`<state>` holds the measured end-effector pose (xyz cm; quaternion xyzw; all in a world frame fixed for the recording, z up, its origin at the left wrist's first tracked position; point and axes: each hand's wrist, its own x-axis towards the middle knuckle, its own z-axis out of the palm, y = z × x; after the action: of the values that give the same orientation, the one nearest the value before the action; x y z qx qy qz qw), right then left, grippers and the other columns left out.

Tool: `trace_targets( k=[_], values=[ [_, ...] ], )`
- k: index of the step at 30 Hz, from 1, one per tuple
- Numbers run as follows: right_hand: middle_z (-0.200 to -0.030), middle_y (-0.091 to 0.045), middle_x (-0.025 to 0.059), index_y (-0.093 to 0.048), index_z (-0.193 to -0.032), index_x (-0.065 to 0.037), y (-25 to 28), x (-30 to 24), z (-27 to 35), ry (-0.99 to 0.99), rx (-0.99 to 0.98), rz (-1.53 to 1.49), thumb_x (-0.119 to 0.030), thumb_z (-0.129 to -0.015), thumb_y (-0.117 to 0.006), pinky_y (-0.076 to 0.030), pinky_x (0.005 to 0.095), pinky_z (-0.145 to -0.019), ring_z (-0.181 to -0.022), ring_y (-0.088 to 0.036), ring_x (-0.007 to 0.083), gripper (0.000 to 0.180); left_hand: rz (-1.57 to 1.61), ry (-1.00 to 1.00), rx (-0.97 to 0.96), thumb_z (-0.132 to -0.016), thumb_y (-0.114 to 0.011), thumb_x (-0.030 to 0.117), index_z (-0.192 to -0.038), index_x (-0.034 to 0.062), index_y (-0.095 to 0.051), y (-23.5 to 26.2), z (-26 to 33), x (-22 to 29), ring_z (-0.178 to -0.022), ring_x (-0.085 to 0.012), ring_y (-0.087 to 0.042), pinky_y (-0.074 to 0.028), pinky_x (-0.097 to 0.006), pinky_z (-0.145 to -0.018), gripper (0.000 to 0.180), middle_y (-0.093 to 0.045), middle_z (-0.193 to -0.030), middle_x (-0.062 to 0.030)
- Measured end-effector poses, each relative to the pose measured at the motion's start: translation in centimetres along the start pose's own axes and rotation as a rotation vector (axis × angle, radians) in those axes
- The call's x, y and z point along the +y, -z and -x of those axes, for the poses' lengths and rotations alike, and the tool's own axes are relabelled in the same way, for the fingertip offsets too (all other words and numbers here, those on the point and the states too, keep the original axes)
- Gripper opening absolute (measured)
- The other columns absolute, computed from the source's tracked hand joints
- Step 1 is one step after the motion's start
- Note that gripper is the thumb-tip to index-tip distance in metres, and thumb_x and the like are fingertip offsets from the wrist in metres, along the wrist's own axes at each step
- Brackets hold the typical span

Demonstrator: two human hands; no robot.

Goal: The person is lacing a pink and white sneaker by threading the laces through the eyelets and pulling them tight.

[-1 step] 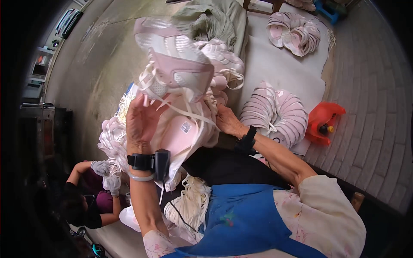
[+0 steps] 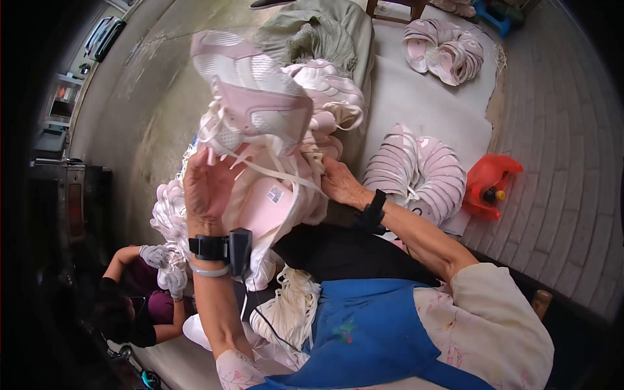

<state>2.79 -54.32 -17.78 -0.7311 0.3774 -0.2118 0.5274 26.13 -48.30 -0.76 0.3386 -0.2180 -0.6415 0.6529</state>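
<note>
A pink-and-white sneaker upper (image 2: 263,107) is raised in front of me, with its pale lace (image 2: 283,170) hanging loosely across it. The pink lining (image 2: 260,205) below carries a small white label. My left hand (image 2: 211,185) is closed around the upper's left side, its fingers partly hidden by the material. My right hand (image 2: 343,183) pinches the upper's right edge near the lace holes; its fingertips are partly covered. On my lap lies a thick bundle of cream laces (image 2: 292,305), beside my blue apron (image 2: 364,318).
Fanned stacks of uppers (image 2: 416,172) lie on a pale sheet (image 2: 435,107) to the right, near a red plastic bag (image 2: 491,185). More uppers (image 2: 170,211) are piled at left, where a co-worker's gloved hands (image 2: 170,273) work. A grey-green cloth (image 2: 305,36) lies beyond.
Both hands and the sneaker upper have shifted slightly left. My grip looks the same. The co-worker's gloved hands have moved a little.
</note>
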Motion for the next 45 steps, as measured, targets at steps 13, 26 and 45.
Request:
trace_targets(
  k=[13,26,45],
  values=[
    [-0.093,-0.062,0.0217,-0.044,-0.131,-0.006,0.1,-3.8,-5.9,0.497,0.157,-0.096,-0.005,-0.078,-0.058,-0.05,0.0413,-0.075,-0.088,-0.062,0.0396,0.055,-0.039,-0.193,0.201,-0.088,-0.057,0.024,-0.099,0.0052,-0.067,1.8,0.7,0.5,-0.122,-0.0425,-0.047,-0.029,-0.056,-0.108,0.024,-0.056,-0.128,-0.0137],
    [-0.086,-0.057,0.0265,-0.043,-0.115,-0.005,-4.2,-6.2,-7.8,0.367,0.127,0.26,-0.007,-0.079,-0.053,-0.048,0.0491,-0.069,-0.083,-0.059,0.0457,0.037,-0.003,-0.103,-0.026,-0.088,-0.056,0.024,-0.11,0.0037,-0.062,8.2,-0.4,4.5,-0.106,-0.0331,-0.057,-0.039,-0.05,-0.097,0.031,-0.065,-0.114,-0.0103],
    [-0.109,-0.064,0.008,-0.054,-0.127,-0.003,13.1,-15.9,-1.3,0.175,0.071,-0.358,-0.025,-0.078,-0.072,-0.048,0.0256,-0.084,-0.099,-0.059,0.0149,0.056,-0.284,-0.149,0.183,-0.086,-0.059,0.016,-0.103,-0.0001,-0.06,-2.0,0.6,-3.9,-0.093,-0.0147,-0.056,-0.041,-0.033,-0.095,0.023,-0.063,-0.1,-0.0052]
  ],
)
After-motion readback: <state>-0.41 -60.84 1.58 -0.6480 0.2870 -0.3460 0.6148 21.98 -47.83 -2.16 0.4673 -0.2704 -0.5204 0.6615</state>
